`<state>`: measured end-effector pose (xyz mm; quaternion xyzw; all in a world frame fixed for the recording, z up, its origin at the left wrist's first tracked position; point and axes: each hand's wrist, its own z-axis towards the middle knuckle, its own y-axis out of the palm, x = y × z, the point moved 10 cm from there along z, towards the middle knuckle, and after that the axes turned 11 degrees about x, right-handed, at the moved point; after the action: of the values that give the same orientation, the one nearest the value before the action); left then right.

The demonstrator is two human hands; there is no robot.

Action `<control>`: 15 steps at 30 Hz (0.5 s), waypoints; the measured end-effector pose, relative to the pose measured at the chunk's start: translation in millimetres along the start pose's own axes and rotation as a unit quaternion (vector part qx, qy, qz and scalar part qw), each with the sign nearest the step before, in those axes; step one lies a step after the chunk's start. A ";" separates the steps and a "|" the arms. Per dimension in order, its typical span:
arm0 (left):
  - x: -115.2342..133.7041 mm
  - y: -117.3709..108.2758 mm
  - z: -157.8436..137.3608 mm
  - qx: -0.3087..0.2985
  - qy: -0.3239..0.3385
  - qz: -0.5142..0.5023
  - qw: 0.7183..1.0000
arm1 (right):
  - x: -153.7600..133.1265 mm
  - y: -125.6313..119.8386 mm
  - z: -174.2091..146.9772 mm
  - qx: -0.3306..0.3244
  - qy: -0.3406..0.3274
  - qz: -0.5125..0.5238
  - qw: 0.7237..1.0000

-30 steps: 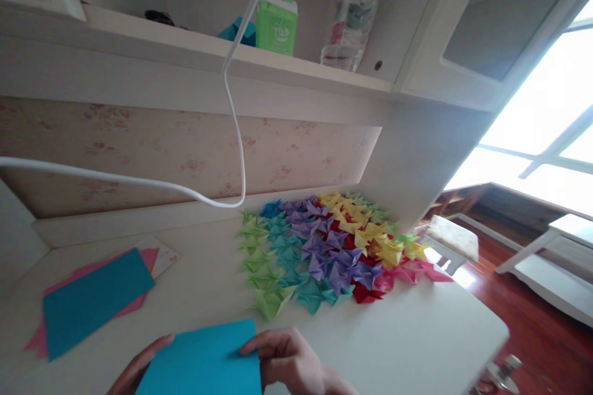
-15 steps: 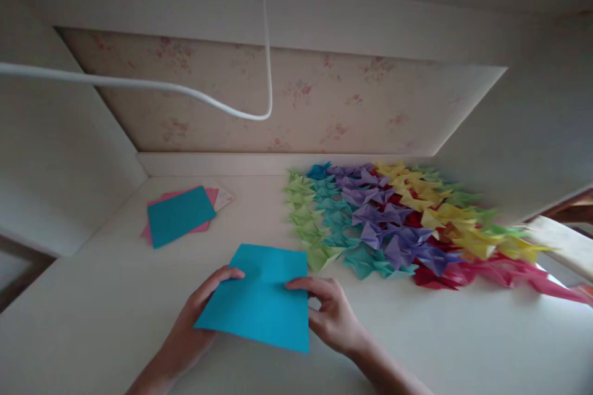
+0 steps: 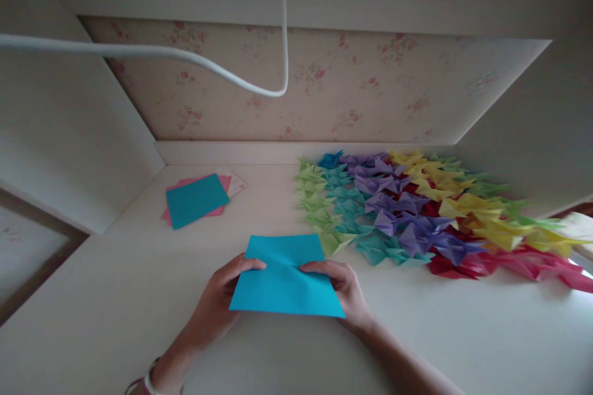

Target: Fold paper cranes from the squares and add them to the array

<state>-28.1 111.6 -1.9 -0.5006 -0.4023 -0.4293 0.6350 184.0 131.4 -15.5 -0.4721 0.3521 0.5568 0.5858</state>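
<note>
A bright blue sheet of paper (image 3: 287, 284) is held up above the white table, between both hands. My left hand (image 3: 227, 293) grips its left edge, thumb lying on top and the fingers hidden beneath. On the opposite edge, my right hand (image 3: 345, 290) is closed the same way, its thumb pressing on the upper face. The sheet looks flat with a slight dent near the middle. Beyond it to the left lies a small pile with a teal sheet (image 3: 197, 200) on top and pink paper (image 3: 223, 188) showing under it.
Rows of folded paper figures in green, teal, purple (image 3: 401, 203), yellow (image 3: 482, 207) and red-pink (image 3: 532, 265) cover the table's right side. A white cable (image 3: 222, 77) hangs in front of the floral back panel (image 3: 319, 80). White side walls enclose the table (image 3: 139, 296).
Both hands have turned the blue sheet so its near edge lies more level. My right thumb has shifted on the paper. The whole view has swung slightly left and down.
</note>
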 end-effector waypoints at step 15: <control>-9.7 -0.9 2.1 0.015 -0.045 -0.118 0.992 | -1.8 -12.4 5.4 0.015 0.059 0.017 0.998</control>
<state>-32.2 114.9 -10.4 -0.4590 -0.4935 -0.4722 0.5682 195.4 136.7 -10.1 -0.4895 0.4025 0.5326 0.5610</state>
